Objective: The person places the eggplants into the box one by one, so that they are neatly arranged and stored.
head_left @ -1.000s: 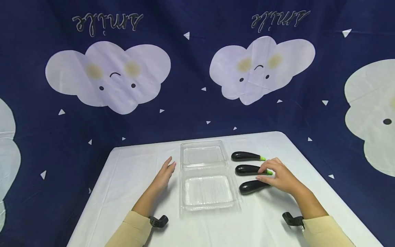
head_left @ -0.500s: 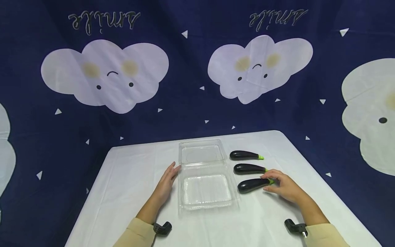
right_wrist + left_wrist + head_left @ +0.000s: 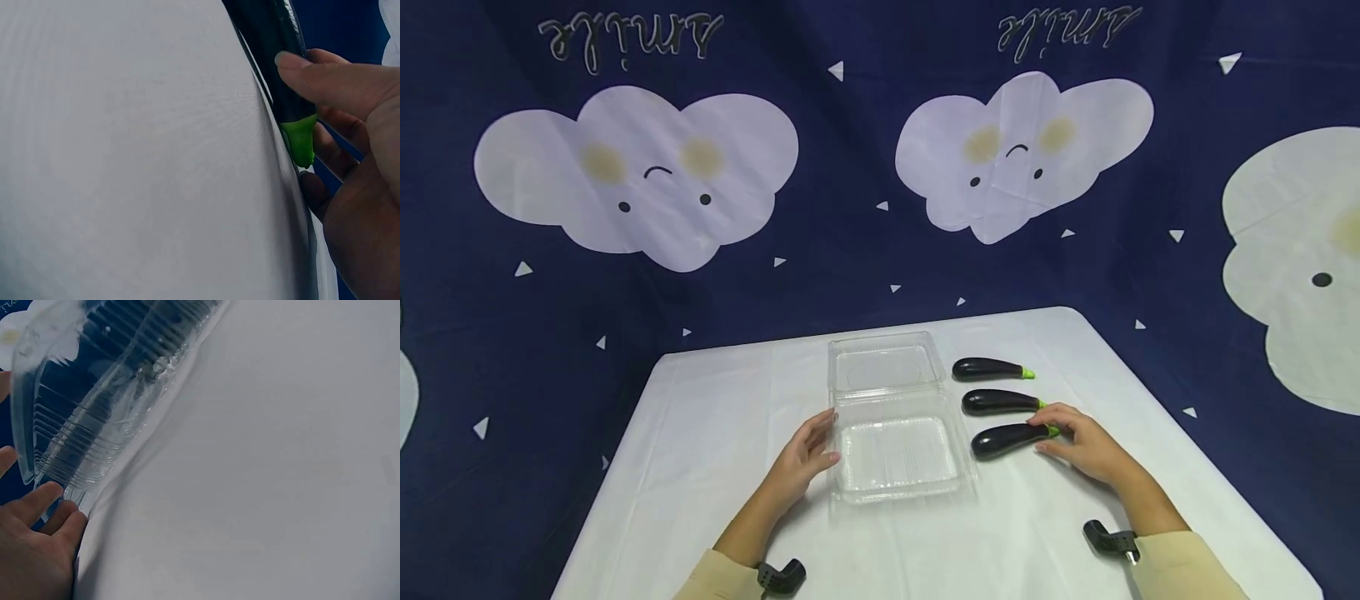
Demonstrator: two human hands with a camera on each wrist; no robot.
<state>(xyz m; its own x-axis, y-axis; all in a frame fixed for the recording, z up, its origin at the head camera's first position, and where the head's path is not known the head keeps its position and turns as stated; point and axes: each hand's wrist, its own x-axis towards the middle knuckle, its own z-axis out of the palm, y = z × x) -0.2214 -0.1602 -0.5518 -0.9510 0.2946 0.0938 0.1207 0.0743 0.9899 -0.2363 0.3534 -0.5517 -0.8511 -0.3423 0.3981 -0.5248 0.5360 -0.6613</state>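
Observation:
A clear plastic clamshell box [image 3: 898, 457] lies unfolded on the table, its lid [image 3: 883, 368] flat behind the base. At the box's left edge is my left hand [image 3: 797, 465], fingers loosely bent and thumb spread; in the left wrist view its fingertips [image 3: 45, 492] are at the ribbed plastic wall. Three dark eggplants with green stem ends lie in a column to the right of the box. Thumb and fingers of my right hand [image 3: 1088, 446] pinch the nearest eggplant [image 3: 1006, 440] close to its green end [image 3: 301, 140]. The middle eggplant [image 3: 1000, 402] lies just beyond.
The farthest eggplant [image 3: 988, 369] lies beside the lid. A white cloth covers the table [image 3: 700, 500], and a dark blue curtain [image 3: 850, 167] with cloud prints hangs behind it. Each wrist wears a small black camera [image 3: 782, 577].
My right hand has come from above the middle eggplant to the nearest one and now pinches its stem end. My left hand has moved in to the box's left edge. The view has shifted slightly.

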